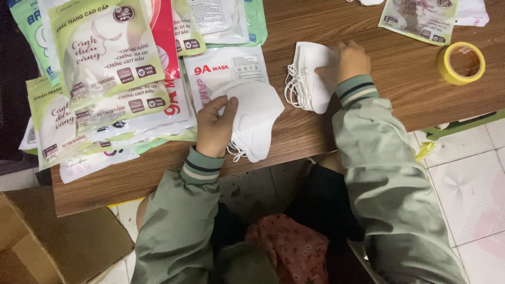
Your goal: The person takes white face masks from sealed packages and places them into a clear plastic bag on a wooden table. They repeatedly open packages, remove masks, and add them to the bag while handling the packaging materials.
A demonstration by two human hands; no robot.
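On the wooden bench [368, 31], at the centre of the view, the left hand [214, 129] grips a small stack of white folded face masks [252, 118]; its fingers [223, 105] curl over the stack's left edge, thumb on top, pinching it shut. The ear loops dangle off the stack's lower edge, at about 6 o'clock from the hand's knuckles, just over the bench's near edge. At 2 o'clock from that stack, a little apart, lies a second stack of white masks [310, 73], its loops bunched on its left side. The right hand [344, 62] rests on top of this second stack, fingers bent and pressing down on its right half; whether they grasp it or only hold it flat cannot be told.

At 10 o'clock from the left hand, a spread of printed plastic mask pouches [105, 58] in green, white and red overlaps across the bench's left part, one white pouch [223, 68] lying partly under the held stack. At 3 o'clock from the right hand, well apart, sits a roll of yellow tape [461, 63]. Another pouch [421, 18] lies at 1 o'clock, near the far edge. Both arms wear grey-green sleeves [379, 158] with striped cuffs. A cardboard box [52, 236] stands on the tiled floor [468, 189] at 8 o'clock.
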